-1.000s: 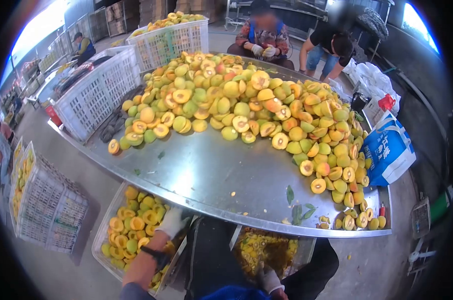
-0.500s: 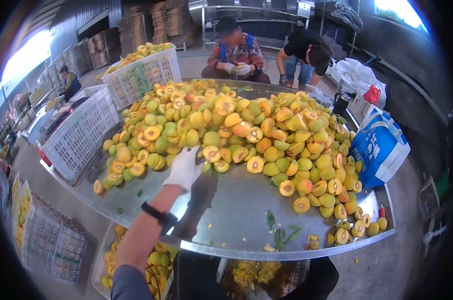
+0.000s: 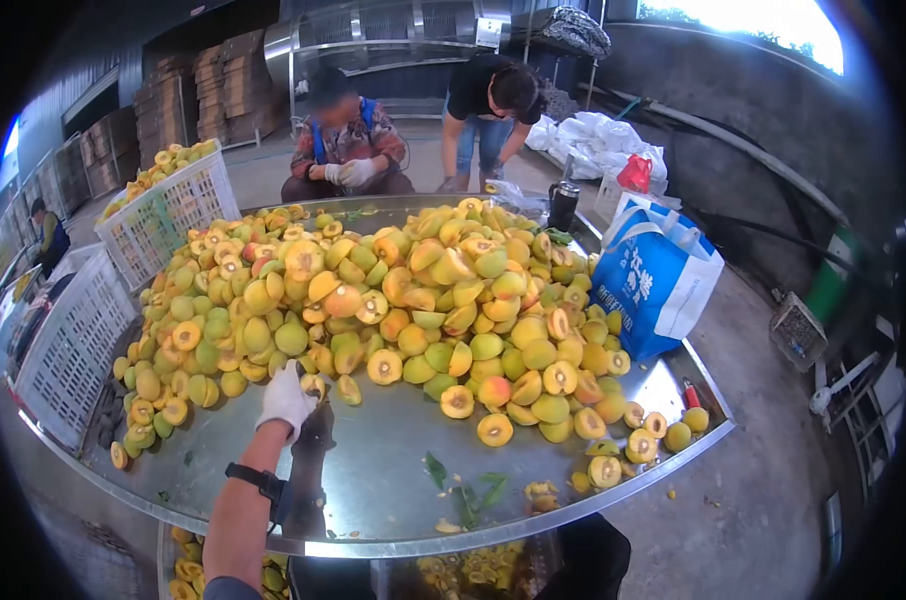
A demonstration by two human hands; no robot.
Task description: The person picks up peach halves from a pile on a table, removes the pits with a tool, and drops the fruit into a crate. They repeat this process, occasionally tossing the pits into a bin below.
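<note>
A large heap of halved yellow peaches (image 3: 473,262) covers the back of the metal table (image 3: 373,470). Some halves show their cut faces, with stones or hollows inside. My left hand (image 3: 287,402), in a white glove with dark fingertips, is at the heap's front edge. Its fingers are curled around a peach half (image 3: 314,384), though they partly hide it. Another peach half (image 3: 348,390) lies just to the right of these fingers. My right hand is out of view.
White crates (image 3: 68,345) stand along the left. A blue bag (image 3: 645,285), a dark flask (image 3: 563,205) and a red-handled tool (image 3: 691,394) are on the right. Two people (image 3: 348,145) work beyond the table. Below its front edge are more peaches (image 3: 473,568).
The view has turned right, so the scene shifts left. My left hand has drawn slightly nearer along the heap's edge, with a peach half at its fingers. The glove at the bottom has left view.
</note>
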